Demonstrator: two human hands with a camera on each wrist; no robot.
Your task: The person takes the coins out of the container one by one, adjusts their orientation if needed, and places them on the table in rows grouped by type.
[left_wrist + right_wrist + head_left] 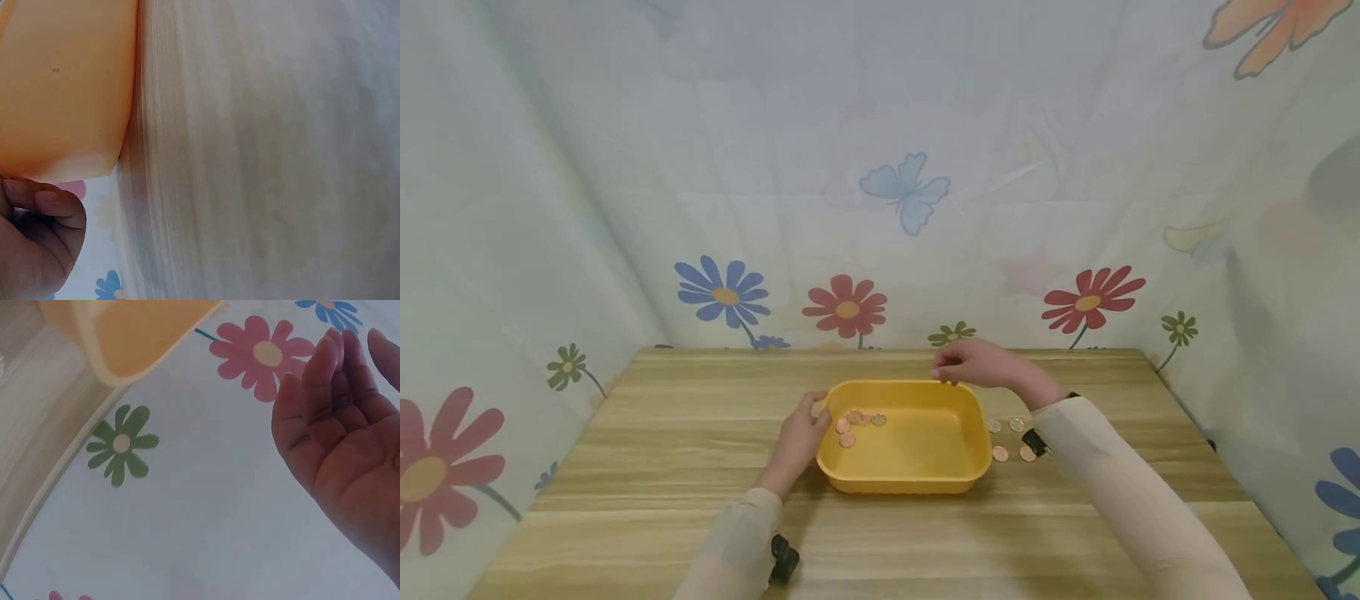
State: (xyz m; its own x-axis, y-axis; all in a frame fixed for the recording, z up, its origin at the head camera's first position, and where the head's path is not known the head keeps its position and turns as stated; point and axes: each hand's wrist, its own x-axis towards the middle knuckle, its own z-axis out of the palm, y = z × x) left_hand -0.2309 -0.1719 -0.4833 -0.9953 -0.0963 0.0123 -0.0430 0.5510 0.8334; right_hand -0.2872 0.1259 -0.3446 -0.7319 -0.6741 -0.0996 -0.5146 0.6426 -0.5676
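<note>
The wooden table (925,542) is spread beneath both hands. The left rim of the yellow tray (925,433) is gripped by the curled fingers of the left hand (797,437). Well to the right of that grip, outside the tray, loose coins (1000,454) are laid near the right wrist. Inside the tray, a cluster of coins (844,426) is scattered just beside the left fingers. Farther off, the right hand (981,364) is held above the far rim, palm bare, thumb parted from loosely bent fingers. Behind both hands, flowered cloth (775,167) is hung.
</note>
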